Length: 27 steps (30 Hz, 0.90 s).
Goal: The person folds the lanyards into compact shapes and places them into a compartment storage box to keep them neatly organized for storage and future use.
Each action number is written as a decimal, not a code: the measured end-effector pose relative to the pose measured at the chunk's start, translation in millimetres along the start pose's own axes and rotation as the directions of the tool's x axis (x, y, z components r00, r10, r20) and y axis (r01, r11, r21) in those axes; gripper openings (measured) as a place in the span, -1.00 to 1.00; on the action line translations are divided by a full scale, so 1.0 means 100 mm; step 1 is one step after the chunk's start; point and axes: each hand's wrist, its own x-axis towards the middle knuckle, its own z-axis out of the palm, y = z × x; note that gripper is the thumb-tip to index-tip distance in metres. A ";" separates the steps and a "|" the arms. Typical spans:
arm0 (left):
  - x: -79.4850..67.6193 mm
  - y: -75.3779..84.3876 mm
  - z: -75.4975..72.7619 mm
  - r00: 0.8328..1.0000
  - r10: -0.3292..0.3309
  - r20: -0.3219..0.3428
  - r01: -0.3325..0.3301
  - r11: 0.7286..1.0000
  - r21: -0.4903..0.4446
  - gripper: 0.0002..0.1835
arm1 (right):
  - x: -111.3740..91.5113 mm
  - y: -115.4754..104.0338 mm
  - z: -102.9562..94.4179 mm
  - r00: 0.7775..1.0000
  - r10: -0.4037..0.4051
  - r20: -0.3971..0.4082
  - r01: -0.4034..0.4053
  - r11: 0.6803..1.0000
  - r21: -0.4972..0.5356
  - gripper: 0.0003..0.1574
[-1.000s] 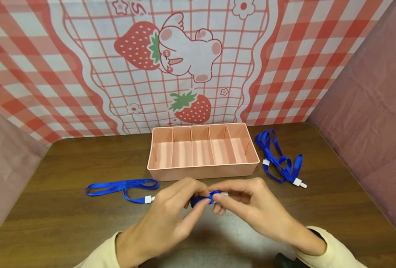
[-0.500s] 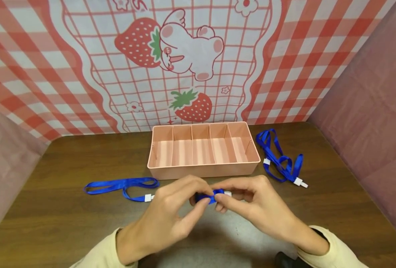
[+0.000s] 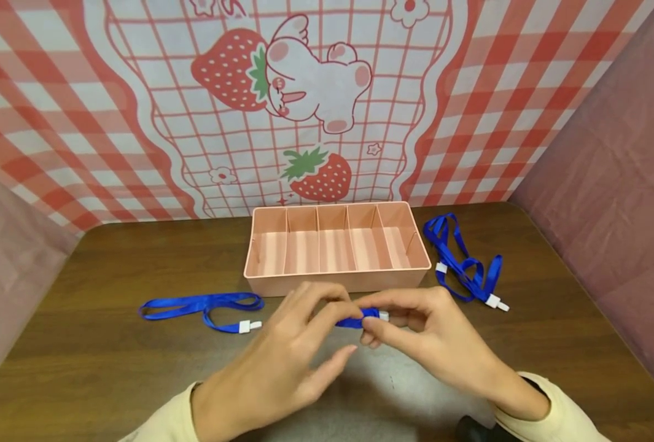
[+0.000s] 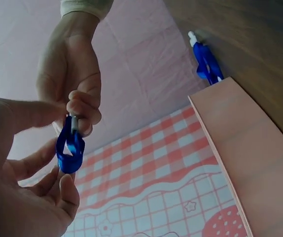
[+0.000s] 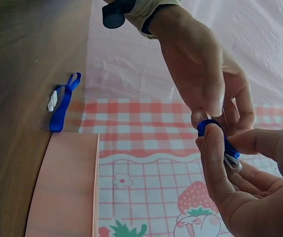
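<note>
My right hand pinches a bundled blue lanyard between thumb and fingers, its white clip poking out beside them. My left hand is spread around the bundle's other end. Its index finger reaches the ribbon, while the thumb stands apart below it. In the left wrist view the bundle shows as a folded loop between the left fingers. Fingers hide part of the bundle in the right wrist view. A second blue lanyard lies on the table left of the hands, a third to the right.
Behind the hands stands a pink tray divided into several compartments with nothing in them. The brown wooden table backs onto a red checked cloth with strawberries. A dark object lies near the right sleeve.
The left thumb has come off the lanyard bundle and spread away from it. The right hand still pinches the bundle, which has shifted slightly right. The tray and other lanyards have stayed put.
</note>
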 end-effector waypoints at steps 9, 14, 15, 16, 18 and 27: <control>-0.01 -0.07 -0.08 0.999 0.039 -0.008 -0.037 0.993 0.108 -0.79 | -0.01 -0.03 -0.08 0.997 -0.026 0.066 0.025 0.999 0.027 -0.69; -0.02 -0.09 -0.10 0.998 0.068 -0.015 -0.065 0.990 0.125 -0.81 | -0.01 -0.04 -0.09 0.999 0.014 0.047 -0.016 0.999 0.028 -0.73; -0.02 -0.09 -0.11 0.997 0.072 -0.017 -0.069 0.989 0.129 -0.81 | -0.01 -0.04 -0.09 0.999 0.016 0.041 -0.017 1.000 0.023 -0.74; -0.02 -0.09 -0.11 0.997 0.073 -0.019 -0.070 0.990 0.121 -0.82 | 0.00 -0.04 -0.09 0.999 0.011 0.037 -0.011 1.000 0.015 -0.74; -0.02 -0.10 -0.11 0.998 0.055 -0.012 -0.054 0.997 0.061 -0.83 | 0.00 -0.04 -0.08 0.999 0.007 0.035 -0.007 1.000 0.001 -0.75; -0.01 -0.10 -0.08 0.987 -0.115 0.109 0.144 0.938 -0.315 -0.88 | -0.02 -0.07 -0.10 0.996 -0.074 0.041 0.078 0.992 -0.104 -0.69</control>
